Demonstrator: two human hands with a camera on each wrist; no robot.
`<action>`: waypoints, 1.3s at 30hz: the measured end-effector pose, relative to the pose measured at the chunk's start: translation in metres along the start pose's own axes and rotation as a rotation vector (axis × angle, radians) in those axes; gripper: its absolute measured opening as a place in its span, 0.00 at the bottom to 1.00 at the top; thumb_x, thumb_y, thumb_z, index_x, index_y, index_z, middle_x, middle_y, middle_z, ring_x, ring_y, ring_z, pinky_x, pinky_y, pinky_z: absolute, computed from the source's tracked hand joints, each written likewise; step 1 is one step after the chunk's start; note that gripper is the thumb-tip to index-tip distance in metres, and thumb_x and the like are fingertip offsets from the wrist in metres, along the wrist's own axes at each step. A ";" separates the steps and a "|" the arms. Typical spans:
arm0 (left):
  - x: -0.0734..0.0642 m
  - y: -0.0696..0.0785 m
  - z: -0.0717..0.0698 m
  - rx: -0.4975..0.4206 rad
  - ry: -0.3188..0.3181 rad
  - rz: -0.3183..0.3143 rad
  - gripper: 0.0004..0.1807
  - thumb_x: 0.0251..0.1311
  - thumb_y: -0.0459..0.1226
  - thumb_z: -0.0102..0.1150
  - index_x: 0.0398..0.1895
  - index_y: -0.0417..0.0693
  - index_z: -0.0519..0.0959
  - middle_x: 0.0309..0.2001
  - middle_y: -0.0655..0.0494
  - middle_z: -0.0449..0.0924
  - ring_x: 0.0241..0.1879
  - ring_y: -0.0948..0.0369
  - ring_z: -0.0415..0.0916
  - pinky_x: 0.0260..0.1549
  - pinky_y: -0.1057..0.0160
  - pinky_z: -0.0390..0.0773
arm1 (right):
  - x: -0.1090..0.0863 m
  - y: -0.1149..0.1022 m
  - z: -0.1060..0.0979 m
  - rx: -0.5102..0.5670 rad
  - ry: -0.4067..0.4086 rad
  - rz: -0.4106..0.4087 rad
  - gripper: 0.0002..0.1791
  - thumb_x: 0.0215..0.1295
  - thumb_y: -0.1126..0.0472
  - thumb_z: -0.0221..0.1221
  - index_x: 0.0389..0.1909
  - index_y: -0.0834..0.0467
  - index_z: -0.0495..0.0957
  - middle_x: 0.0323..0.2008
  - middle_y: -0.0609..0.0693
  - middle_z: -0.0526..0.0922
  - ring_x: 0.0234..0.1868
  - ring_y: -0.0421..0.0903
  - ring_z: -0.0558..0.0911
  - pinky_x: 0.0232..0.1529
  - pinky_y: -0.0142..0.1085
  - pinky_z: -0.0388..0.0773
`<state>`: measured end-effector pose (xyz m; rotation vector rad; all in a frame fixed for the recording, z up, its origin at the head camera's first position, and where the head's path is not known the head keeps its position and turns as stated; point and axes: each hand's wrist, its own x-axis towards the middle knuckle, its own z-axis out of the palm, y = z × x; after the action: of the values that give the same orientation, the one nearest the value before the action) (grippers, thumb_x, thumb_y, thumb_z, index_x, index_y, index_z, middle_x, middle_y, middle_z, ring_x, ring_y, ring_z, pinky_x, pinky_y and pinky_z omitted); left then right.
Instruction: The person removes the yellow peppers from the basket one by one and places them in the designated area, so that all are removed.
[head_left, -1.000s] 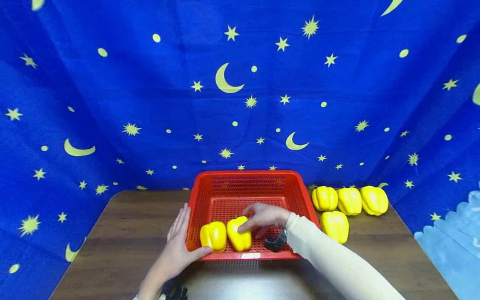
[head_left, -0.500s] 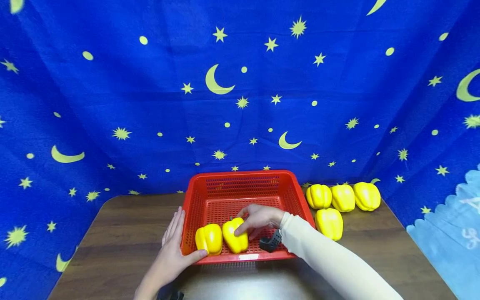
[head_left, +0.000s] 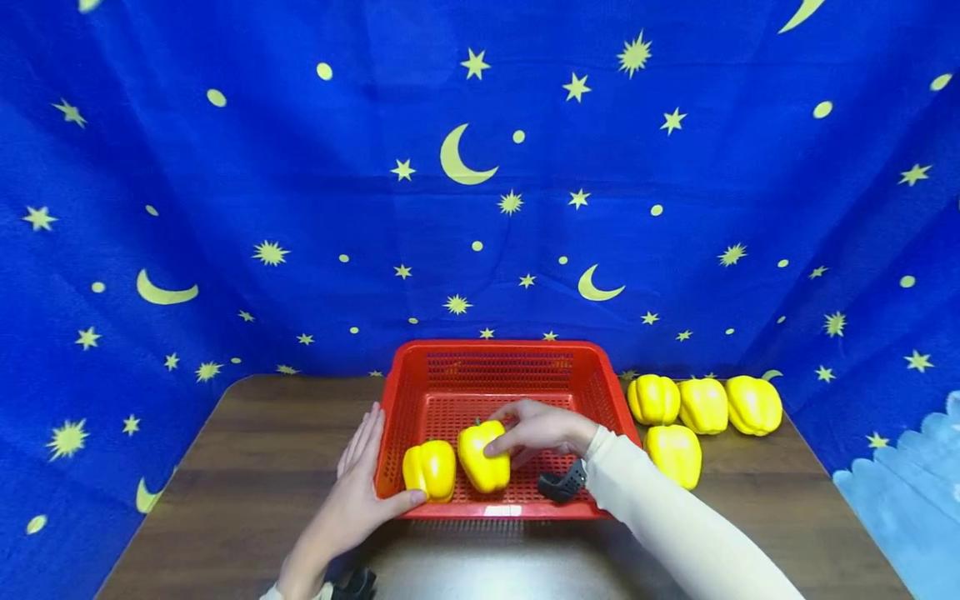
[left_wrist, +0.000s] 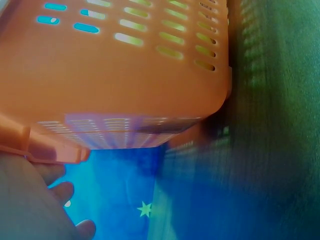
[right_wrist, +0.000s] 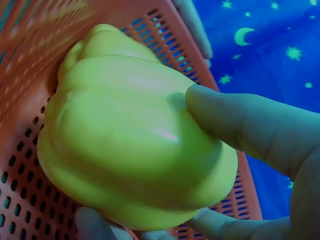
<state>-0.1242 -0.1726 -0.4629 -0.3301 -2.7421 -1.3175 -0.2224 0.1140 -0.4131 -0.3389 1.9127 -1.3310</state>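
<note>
In the head view my right hand pinches a yellow bell pepper inside the red plastic basket. The right wrist view shows the thumb on one side of this bell pepper and fingertips beneath it. Just left of it, a second yellow bell pepper sits in the basket's near left corner. My left hand lies against that corner, fingers straight along the left side, thumb at the front rim. In the left wrist view its fingertips are close by the basket rim.
Beyond the basket's right side, three yellow bell peppers stand in a row on the wooden table, with another bell pepper in front of them. A blue star-and-moon cloth hangs behind and along the sides.
My right hand has raised the bell pepper slightly and shifted it away from the front rim. My left hand keeps its place at the basket corner. The head view has swung slightly.
</note>
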 end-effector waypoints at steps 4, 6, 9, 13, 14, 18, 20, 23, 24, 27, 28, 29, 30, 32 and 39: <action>0.001 0.000 0.001 -0.009 0.007 0.046 0.65 0.49 0.52 0.75 0.81 0.41 0.43 0.81 0.45 0.36 0.78 0.40 0.35 0.67 0.27 0.39 | -0.007 0.000 -0.007 0.028 0.013 -0.018 0.34 0.62 0.63 0.68 0.65 0.71 0.66 0.47 0.59 0.82 0.44 0.51 0.86 0.47 0.50 0.84; 0.001 -0.001 0.000 -0.007 0.011 0.050 0.65 0.49 0.52 0.76 0.81 0.41 0.43 0.81 0.45 0.36 0.78 0.40 0.35 0.67 0.27 0.39 | -0.009 0.000 -0.009 0.031 0.009 -0.032 0.35 0.61 0.61 0.68 0.66 0.71 0.66 0.48 0.59 0.81 0.45 0.50 0.85 0.47 0.49 0.84; -0.001 -0.001 -0.001 -0.007 0.018 0.045 0.65 0.48 0.52 0.76 0.81 0.40 0.44 0.81 0.45 0.36 0.78 0.40 0.35 0.67 0.28 0.38 | -0.012 -0.001 -0.011 0.031 0.001 -0.054 0.36 0.62 0.59 0.68 0.66 0.69 0.67 0.50 0.59 0.80 0.46 0.50 0.84 0.48 0.48 0.84; -0.001 -0.001 -0.002 -0.009 0.011 0.043 0.65 0.49 0.52 0.76 0.81 0.41 0.43 0.81 0.45 0.36 0.78 0.41 0.35 0.67 0.27 0.39 | -0.019 -0.001 -0.014 0.019 0.018 -0.070 0.34 0.63 0.58 0.67 0.66 0.67 0.69 0.50 0.59 0.79 0.46 0.51 0.84 0.49 0.48 0.84; -0.001 -0.001 -0.002 -0.011 0.010 0.042 0.65 0.49 0.52 0.76 0.81 0.42 0.43 0.81 0.45 0.36 0.78 0.41 0.35 0.67 0.27 0.39 | -0.021 -0.001 -0.015 0.015 0.024 -0.074 0.34 0.63 0.58 0.67 0.67 0.67 0.69 0.50 0.59 0.79 0.46 0.51 0.84 0.49 0.49 0.83; -0.002 -0.001 -0.002 -0.009 0.013 0.043 0.65 0.49 0.52 0.75 0.81 0.42 0.43 0.81 0.45 0.37 0.78 0.40 0.36 0.67 0.27 0.39 | -0.029 -0.002 -0.018 0.024 0.046 -0.089 0.35 0.63 0.59 0.66 0.67 0.68 0.67 0.50 0.60 0.79 0.45 0.51 0.84 0.49 0.49 0.83; -0.002 -0.001 -0.002 -0.005 0.016 0.045 0.65 0.49 0.52 0.75 0.81 0.41 0.43 0.81 0.45 0.37 0.78 0.40 0.36 0.67 0.28 0.39 | -0.033 -0.002 -0.019 0.046 0.053 -0.100 0.36 0.63 0.60 0.66 0.68 0.70 0.65 0.50 0.61 0.79 0.45 0.51 0.84 0.49 0.49 0.83; -0.002 -0.001 -0.002 0.001 0.021 0.045 0.65 0.49 0.52 0.75 0.81 0.40 0.44 0.81 0.45 0.37 0.78 0.40 0.36 0.67 0.28 0.39 | -0.038 -0.003 -0.022 0.067 0.068 -0.114 0.36 0.64 0.61 0.66 0.69 0.71 0.64 0.51 0.61 0.79 0.44 0.50 0.84 0.48 0.48 0.84; -0.002 0.000 -0.002 0.003 0.022 0.046 0.65 0.49 0.52 0.75 0.81 0.40 0.44 0.81 0.45 0.37 0.78 0.40 0.36 0.67 0.28 0.39 | -0.041 -0.003 -0.022 0.072 0.072 -0.117 0.36 0.64 0.61 0.65 0.69 0.71 0.64 0.51 0.61 0.79 0.44 0.50 0.84 0.49 0.48 0.84; -0.002 0.000 -0.002 0.003 0.017 0.040 0.64 0.49 0.52 0.75 0.81 0.40 0.44 0.81 0.45 0.37 0.78 0.40 0.36 0.67 0.28 0.39 | -0.045 -0.001 -0.025 0.072 0.084 -0.129 0.36 0.65 0.60 0.65 0.69 0.71 0.63 0.51 0.61 0.79 0.45 0.51 0.84 0.49 0.48 0.83; -0.002 0.000 -0.002 0.002 0.016 0.039 0.64 0.49 0.52 0.75 0.81 0.40 0.44 0.81 0.45 0.37 0.78 0.40 0.36 0.67 0.27 0.40 | -0.047 0.000 -0.027 0.073 0.085 -0.135 0.36 0.65 0.60 0.65 0.69 0.71 0.63 0.52 0.61 0.79 0.45 0.51 0.84 0.49 0.48 0.83; -0.002 0.001 -0.002 0.001 0.015 0.039 0.64 0.49 0.52 0.75 0.81 0.41 0.44 0.81 0.45 0.37 0.78 0.40 0.36 0.67 0.27 0.40 | -0.048 0.001 -0.028 0.073 0.089 -0.139 0.36 0.65 0.60 0.65 0.69 0.71 0.63 0.52 0.61 0.79 0.45 0.51 0.84 0.49 0.47 0.84; -0.002 0.001 -0.002 -0.001 0.013 0.036 0.64 0.49 0.52 0.75 0.81 0.41 0.43 0.81 0.45 0.36 0.78 0.40 0.36 0.67 0.27 0.39 | -0.049 0.002 -0.029 0.074 0.091 -0.142 0.36 0.66 0.60 0.65 0.69 0.71 0.63 0.52 0.61 0.79 0.45 0.52 0.84 0.49 0.47 0.84; -0.003 0.001 -0.002 -0.005 0.009 0.032 0.65 0.49 0.52 0.75 0.81 0.41 0.43 0.81 0.45 0.36 0.78 0.40 0.35 0.67 0.27 0.39 | -0.052 0.004 -0.031 0.078 0.098 -0.153 0.37 0.66 0.60 0.65 0.70 0.71 0.62 0.52 0.61 0.79 0.46 0.52 0.84 0.49 0.47 0.84; -0.003 0.001 -0.002 -0.003 0.018 0.032 0.64 0.49 0.53 0.75 0.81 0.41 0.43 0.81 0.45 0.36 0.78 0.40 0.35 0.67 0.27 0.39 | -0.065 0.007 -0.037 0.070 0.154 -0.159 0.37 0.67 0.58 0.64 0.71 0.71 0.61 0.52 0.61 0.81 0.46 0.51 0.84 0.49 0.45 0.83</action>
<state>-0.1216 -0.1740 -0.4618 -0.3590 -2.7091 -1.3106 -0.2037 0.1811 -0.3847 -0.3695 1.9934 -1.5644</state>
